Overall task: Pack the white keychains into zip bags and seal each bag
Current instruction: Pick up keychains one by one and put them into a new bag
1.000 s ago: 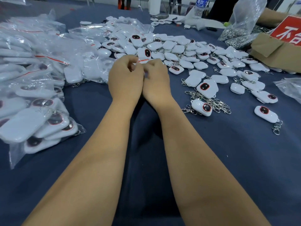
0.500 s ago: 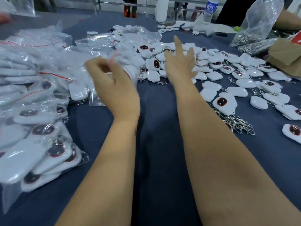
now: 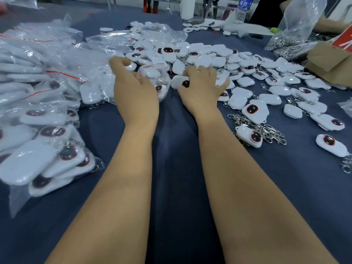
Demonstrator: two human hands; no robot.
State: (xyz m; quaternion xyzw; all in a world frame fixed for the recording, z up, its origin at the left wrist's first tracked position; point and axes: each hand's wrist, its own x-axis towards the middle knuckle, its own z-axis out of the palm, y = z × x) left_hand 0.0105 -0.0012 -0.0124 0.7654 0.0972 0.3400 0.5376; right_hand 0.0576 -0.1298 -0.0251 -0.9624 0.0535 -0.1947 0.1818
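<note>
On the blue cloth table (image 3: 181, 159), both hands are out over the stock; left hand (image 3: 133, 88) lies on clear zip bags (image 3: 106, 54), fingers loosely curled, whether pinching a bag I cannot tell; right hand (image 3: 202, 86) rests on the loose white keychains (image 3: 219, 60), fingers bent over one keychain (image 3: 179, 82) at the near edge of the heap, grip unclear; filled bags (image 3: 38, 159) are piled far left. Judged handling: keychain bodies small, light, hard-shelled and smooth, likely to slip; metal chains (image 3: 262, 128) tangle, so take the body by its edges, not the ring; bags thin, limp, slick; hold them at the red seal line. Writing: red sign (image 3: 344, 40) far right with partly cut white characters; water bottle (image 3: 242, 10) label unreadable.
</note>
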